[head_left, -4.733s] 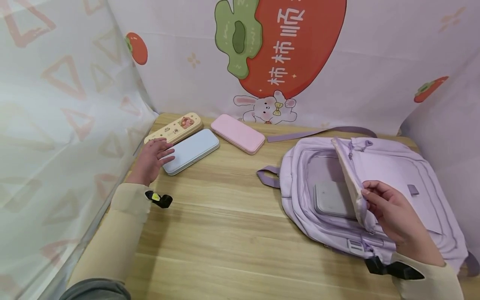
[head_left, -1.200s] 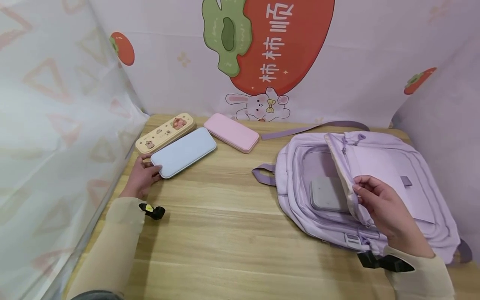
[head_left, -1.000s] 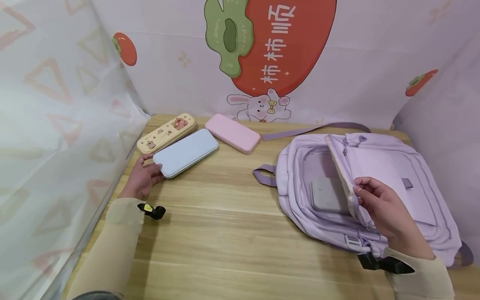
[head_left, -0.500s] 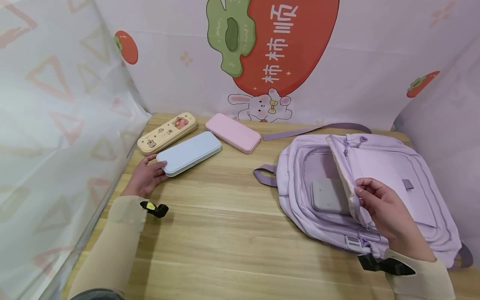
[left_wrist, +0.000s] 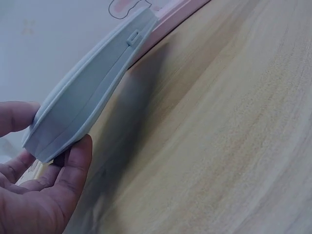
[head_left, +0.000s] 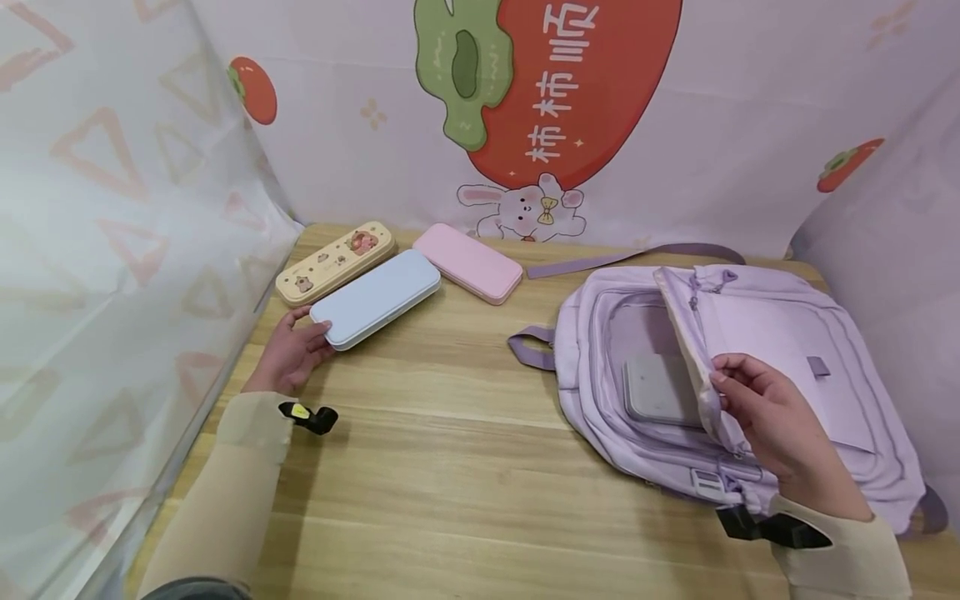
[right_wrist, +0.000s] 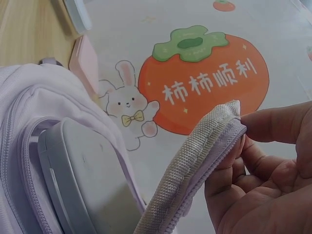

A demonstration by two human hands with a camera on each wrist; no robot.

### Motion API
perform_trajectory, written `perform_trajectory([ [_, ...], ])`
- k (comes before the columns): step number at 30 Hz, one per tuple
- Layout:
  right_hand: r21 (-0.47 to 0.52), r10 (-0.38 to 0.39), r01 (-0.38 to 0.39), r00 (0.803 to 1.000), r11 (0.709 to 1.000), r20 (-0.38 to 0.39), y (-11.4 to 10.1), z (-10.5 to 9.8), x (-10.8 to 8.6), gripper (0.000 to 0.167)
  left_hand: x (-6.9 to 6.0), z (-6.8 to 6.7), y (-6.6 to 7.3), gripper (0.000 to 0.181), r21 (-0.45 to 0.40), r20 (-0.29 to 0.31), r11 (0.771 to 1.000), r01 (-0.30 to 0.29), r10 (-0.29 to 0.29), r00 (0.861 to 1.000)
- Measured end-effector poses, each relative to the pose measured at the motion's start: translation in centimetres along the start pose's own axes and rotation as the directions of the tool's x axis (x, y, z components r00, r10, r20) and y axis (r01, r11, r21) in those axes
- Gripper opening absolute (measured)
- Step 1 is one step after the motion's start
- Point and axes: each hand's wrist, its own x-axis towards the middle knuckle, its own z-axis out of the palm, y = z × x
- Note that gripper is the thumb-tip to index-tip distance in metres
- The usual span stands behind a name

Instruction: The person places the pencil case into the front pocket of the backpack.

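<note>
With thumb on top and fingers beneath, my left hand [head_left: 291, 354] grips the near end of a light blue pencil case [head_left: 378, 298]. The left wrist view shows this case [left_wrist: 83, 92] tilted and raised, its shadow on the wood below. On the right lies a lilac backpack [head_left: 780, 325], unzipped. My right hand [head_left: 776, 421] pinches the zippered edge of its front flap [head_left: 693, 358] and holds it up. A grey case [head_left: 660, 390] sits inside the pocket, partly hidden by the flap. The right wrist view shows the pinched flap edge [right_wrist: 195, 161] close up.
A cream pencil case [head_left: 333, 265] with printed pictures lies behind the blue one. Beside them is a pink pencil case [head_left: 468, 262]. A backpack strap [head_left: 600, 262] stretches along the back of the wooden table [head_left: 420, 467], and printed cloth [head_left: 337, 150] hangs behind.
My left hand was spread above the blue pencil case, then took its near end; the case has since been raised off the table. My right hand keeps holding the flap.
</note>
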Motion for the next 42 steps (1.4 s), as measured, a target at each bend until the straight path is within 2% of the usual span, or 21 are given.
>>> perform_trajectory([
  [6,0.009,0.009,-0.009,1.000,1.000,-0.004,-0.1,-0.1,0.1,0.022,-0.2,0.3,0.2,0.042,0.008,0.023,0.999,-0.039,0.039,0.999],
  [12,0.004,0.003,-0.003,1.000,1.000,0.003,-0.1,0.0,0.0,0.030,-0.4,0.5,0.2,0.042,0.010,0.038,0.999,-0.049,0.048,0.998],
  [18,0.008,-0.005,0.005,1.000,1.000,0.002,0.0,-0.1,0.0,0.023,-0.5,0.8,0.3,0.042,0.001,0.053,0.997,-0.075,0.074,0.996],
  [22,0.014,-0.016,0.016,1.000,1.000,0.010,0.1,-0.1,-0.1,0.025,-0.6,1.1,0.4,0.040,-0.004,0.064,0.995,-0.095,0.095,0.993],
  [32,0.010,-0.024,0.024,1.000,1.000,0.000,-0.1,-0.1,-0.1,0.028,-0.6,2.3,1.2,0.037,-0.021,0.117,0.996,-0.091,0.093,0.989],
  [42,0.006,-0.008,0.008,1.000,1.000,-0.006,-0.1,-0.1,-0.1,0.025,-0.9,3.1,1.4,0.033,-0.046,0.102,0.994,-0.096,0.101,0.990],
])
